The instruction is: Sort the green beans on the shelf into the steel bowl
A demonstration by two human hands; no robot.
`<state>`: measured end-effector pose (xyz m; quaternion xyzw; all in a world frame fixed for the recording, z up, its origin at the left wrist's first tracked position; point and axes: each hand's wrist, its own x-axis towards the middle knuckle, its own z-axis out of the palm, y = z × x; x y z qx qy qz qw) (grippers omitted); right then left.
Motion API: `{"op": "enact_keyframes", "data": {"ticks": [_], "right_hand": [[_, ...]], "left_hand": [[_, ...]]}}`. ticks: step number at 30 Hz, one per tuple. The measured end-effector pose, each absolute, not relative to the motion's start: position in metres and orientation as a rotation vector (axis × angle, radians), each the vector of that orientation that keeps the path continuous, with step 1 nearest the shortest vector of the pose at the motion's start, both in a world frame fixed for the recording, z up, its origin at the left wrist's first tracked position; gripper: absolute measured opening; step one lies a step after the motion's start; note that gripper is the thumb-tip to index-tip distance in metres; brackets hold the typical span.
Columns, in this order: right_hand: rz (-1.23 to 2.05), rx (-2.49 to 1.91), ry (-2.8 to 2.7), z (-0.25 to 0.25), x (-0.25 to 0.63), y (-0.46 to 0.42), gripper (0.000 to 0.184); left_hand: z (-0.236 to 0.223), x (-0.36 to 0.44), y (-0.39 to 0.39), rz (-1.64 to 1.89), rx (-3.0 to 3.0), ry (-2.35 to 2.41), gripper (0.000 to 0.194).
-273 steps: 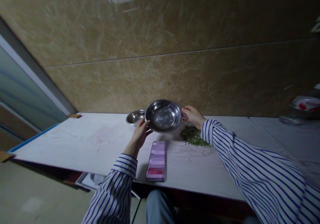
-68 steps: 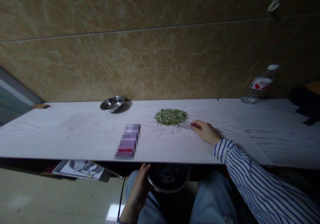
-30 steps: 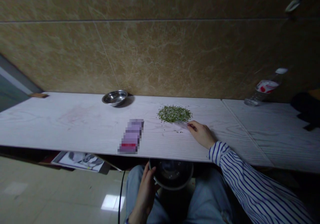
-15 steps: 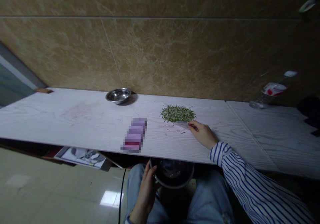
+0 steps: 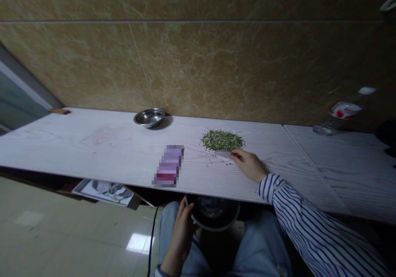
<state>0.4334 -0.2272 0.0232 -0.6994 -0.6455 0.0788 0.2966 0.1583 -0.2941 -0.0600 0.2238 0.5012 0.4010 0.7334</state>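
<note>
My right hand (image 5: 249,164) rests on the table, its fingers pinched on a thin clear plastic piece (image 5: 222,153) with a rounded edge. That piece lies flat against the near side of a spread-out pile of small green beans (image 5: 222,139). A few strays are scattered in front of it. Below the table's front edge, my left hand (image 5: 182,225) grips the left rim of a steel bowl (image 5: 216,228) above my lap. The table edge hides the bowl's far side, and its inside is dark.
A smaller steel bowl (image 5: 149,118) stands near the wall. The phone (image 5: 169,165), screen blurred out, lies left of the beans. A plastic bottle (image 5: 345,111) is at the right. Under the table (image 5: 102,141), a box (image 5: 105,191) sits on the left, near a black cable (image 5: 151,240).
The large bowl went from above the table down below its front edge. My right hand moved from the bowl to the beans. Since half a second ago, only the view has shifted slightly.
</note>
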Motion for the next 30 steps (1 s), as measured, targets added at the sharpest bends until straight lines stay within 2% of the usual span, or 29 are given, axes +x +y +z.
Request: {"op": "enact_keyframes", "data": {"ticks": [9, 18, 30], "right_hand": [[0.231, -1.802, -1.811, 0.029, 0.420, -0.212, 0.021], [0.240, -1.780, -1.954, 0.035, 0.412, -0.199, 0.024], [0.277, -1.622, -2.154, 0.038, 0.426, -0.219, 0.023]], "left_hand": [[-0.056, 0.154, -0.296, 0.897, 0.531, 1.126, 0.063], [-0.053, 0.150, -0.295, 0.935, 0.515, 1.154, 0.054], [-0.049, 0.148, -0.295, 0.934, 0.426, 1.073, 0.058]]}}
